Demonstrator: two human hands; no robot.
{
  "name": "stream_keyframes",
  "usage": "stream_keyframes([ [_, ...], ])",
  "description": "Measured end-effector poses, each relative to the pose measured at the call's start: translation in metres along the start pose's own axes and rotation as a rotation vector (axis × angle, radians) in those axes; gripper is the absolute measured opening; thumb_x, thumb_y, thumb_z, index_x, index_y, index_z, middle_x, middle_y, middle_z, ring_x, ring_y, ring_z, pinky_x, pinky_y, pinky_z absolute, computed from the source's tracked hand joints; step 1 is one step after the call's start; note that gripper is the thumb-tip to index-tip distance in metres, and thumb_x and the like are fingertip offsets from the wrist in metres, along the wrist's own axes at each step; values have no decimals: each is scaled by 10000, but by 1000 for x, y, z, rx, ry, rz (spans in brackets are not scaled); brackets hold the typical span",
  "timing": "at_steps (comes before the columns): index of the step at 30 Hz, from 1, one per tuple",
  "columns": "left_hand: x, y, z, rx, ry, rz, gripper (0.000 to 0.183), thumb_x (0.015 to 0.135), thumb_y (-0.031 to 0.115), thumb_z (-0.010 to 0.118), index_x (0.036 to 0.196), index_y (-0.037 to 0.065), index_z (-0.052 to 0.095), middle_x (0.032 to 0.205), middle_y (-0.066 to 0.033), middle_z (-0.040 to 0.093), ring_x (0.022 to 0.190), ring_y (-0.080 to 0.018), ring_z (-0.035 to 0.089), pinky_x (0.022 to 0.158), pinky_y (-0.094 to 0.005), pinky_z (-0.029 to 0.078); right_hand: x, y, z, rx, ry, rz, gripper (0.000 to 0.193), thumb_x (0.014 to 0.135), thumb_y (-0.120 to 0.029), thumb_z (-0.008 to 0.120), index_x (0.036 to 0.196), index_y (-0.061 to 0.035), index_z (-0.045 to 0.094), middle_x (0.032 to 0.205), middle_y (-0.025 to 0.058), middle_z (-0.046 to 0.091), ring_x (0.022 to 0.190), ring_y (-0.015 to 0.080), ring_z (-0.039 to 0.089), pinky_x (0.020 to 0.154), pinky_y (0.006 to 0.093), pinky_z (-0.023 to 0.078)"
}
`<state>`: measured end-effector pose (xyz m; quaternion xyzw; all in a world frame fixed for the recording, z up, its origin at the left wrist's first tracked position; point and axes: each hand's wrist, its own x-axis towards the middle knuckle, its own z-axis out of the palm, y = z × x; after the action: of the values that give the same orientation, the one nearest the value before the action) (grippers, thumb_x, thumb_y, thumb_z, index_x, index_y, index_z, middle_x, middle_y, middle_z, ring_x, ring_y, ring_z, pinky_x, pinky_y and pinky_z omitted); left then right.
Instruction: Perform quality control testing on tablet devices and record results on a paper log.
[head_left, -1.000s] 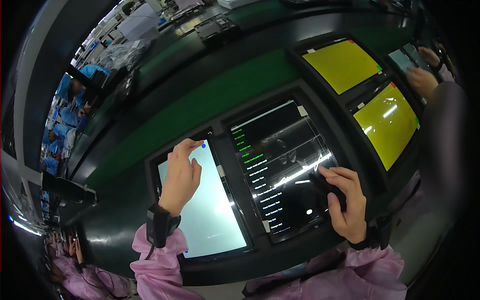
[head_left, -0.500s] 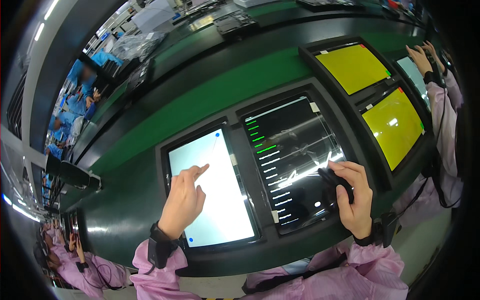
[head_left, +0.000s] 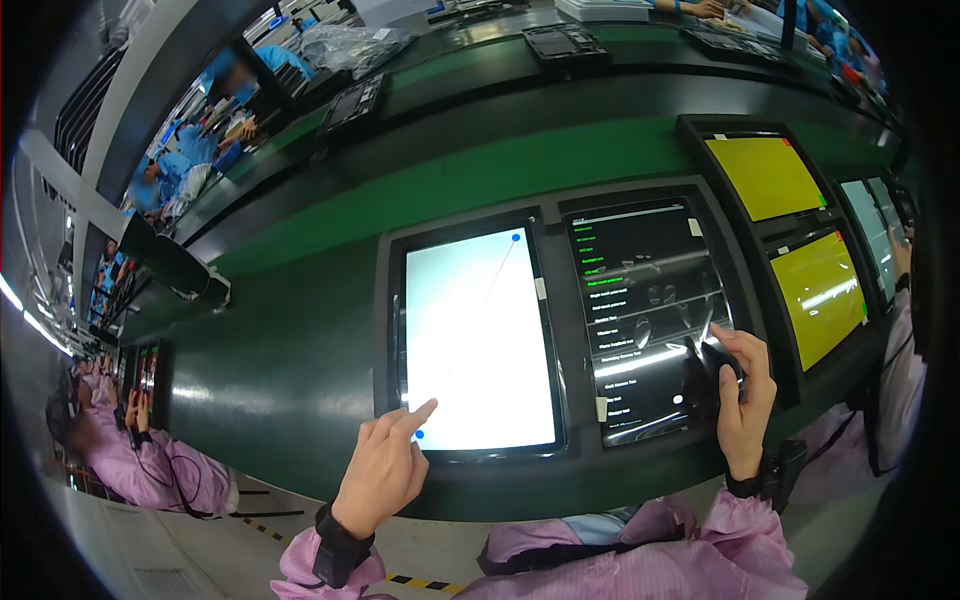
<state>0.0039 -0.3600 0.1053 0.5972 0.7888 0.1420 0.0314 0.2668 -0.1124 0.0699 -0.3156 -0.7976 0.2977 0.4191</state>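
Observation:
Two tablets lie side by side in a dark tray (head_left: 553,300). The left tablet (head_left: 480,320) has a bright white screen, with a blue dot near its upper right corner, another at its lower left, and a thin line running between them. My left hand (head_left: 385,468) is at that lower left corner, index finger stretched out close to the dot, other fingers curled and holding nothing. The right tablet (head_left: 645,330) shows a list in white and green on black. Over its right edge is my right hand (head_left: 745,395), thumb and fingers apart and bent, index fingertip at the glass.
Farther right, two tablets with yellow screens, an upper one (head_left: 768,177) and a lower one (head_left: 818,298), sit in another dark tray. A black cylindrical device (head_left: 175,262) stands at the left. Beyond the green bench lie opened devices (head_left: 565,45). Co-workers sit at both sides.
My left hand has moved down the white screen from its middle to the lower left dot, and the line has grown longer. My right hand stays by the right tablet. The view has shifted.

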Motion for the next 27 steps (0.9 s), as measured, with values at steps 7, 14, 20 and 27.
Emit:
stream_keyframes([
  [7, -24, -3, 3, -37, 2, -93, 512, 757, -47, 539, 1255, 69, 507, 968, -108, 492, 916, -257, 510, 838, -353, 355, -2, 1, 0, -8, -16, 11, 271, 799, 37, 467, 1061, 14, 533, 1116, 149, 601, 1057, 275, 549, 917, 346, 418],
  [14, -38, -3, 7, -44, 41, -102, 473, 777, -27, 573, 1239, 60, 522, 999, -108, 514, 910, -263, 509, 839, -353, 368, -5, 1, -1, 62, -14, 28, 287, 801, 52, 448, 1079, 23, 518, 1072, 184, 593, 1089, 301, 547, 935, 360, 417],
  [20, -41, -11, 12, -214, 178, -48, 549, 686, 69, 751, 1145, 51, 450, 1140, -137, 528, 982, -303, 511, 861, -363, 395, -31, 8, -16, -219, -39, -451, 305, 599, -7, 660, 872, -52, 534, 851, 130, 570, 734, 268, 527, 638, 364, 421],
  [27, -39, -12, 26, -89, 268, -117, 628, 584, 85, 827, 1075, 41, 438, 1077, -156, 506, 973, -300, 515, 805, -355, 446, -46, -3, -17, -373, -303, -362, 208, 624, -2, 735, 732, -40, 563, 630, 55, 498, 552, 247, 470, 498, 329, 379],
])
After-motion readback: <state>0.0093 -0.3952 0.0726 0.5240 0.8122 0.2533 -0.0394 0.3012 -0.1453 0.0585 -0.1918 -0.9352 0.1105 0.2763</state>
